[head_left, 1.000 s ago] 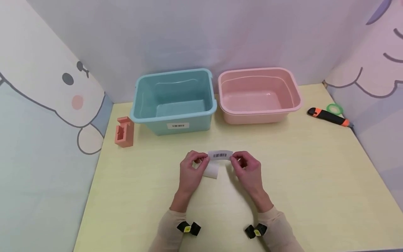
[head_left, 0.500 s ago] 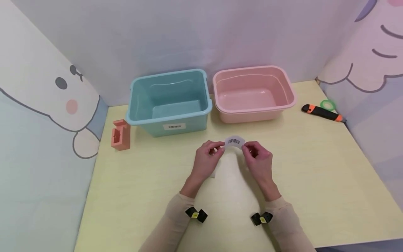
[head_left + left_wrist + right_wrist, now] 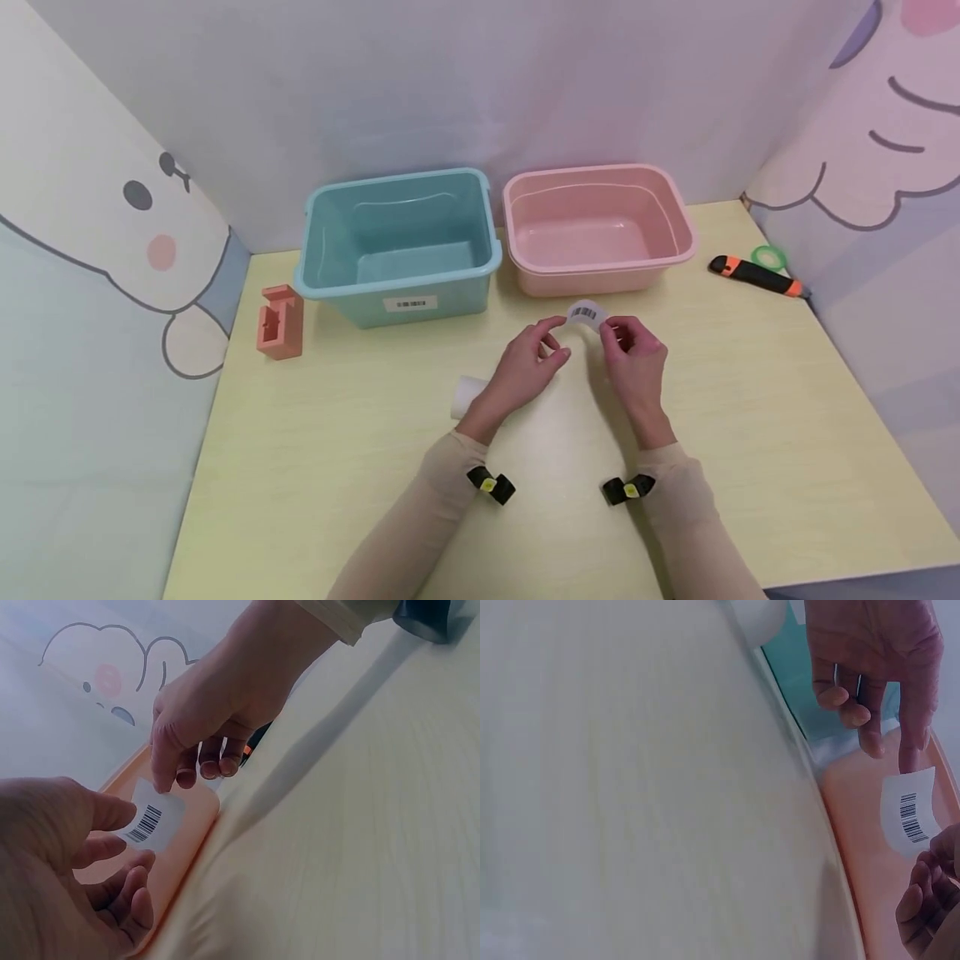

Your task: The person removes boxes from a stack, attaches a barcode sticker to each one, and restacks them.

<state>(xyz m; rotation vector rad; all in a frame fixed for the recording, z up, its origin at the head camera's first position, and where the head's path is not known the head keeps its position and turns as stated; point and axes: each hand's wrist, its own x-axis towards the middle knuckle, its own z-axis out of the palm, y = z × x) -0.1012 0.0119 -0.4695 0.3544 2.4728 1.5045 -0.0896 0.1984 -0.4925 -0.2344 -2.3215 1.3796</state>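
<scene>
Toward the back edge of the pale-yellow bench [image 3: 780, 450], the right hand [image 3: 636, 360] pinches a white paper barcode label [image 3: 586, 313]; the left hand [image 3: 521, 367] (grip loosely parted) touches its other end.

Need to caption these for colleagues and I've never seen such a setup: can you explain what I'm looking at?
No machine here, just a person working with bare hands. The wide picture comes from a camera worn on the head; the other two from one on each wrist. The right hand pinches a curved barcode label; the left hand has a fingertip at its other end. On the table stand a blue tub, bearing a second label, and a pink tub. Also there: a salmon-coloured block, a black-and-orange cutter, a green ring and a white roll-like thing, partly hidden by the left forearm.
</scene>
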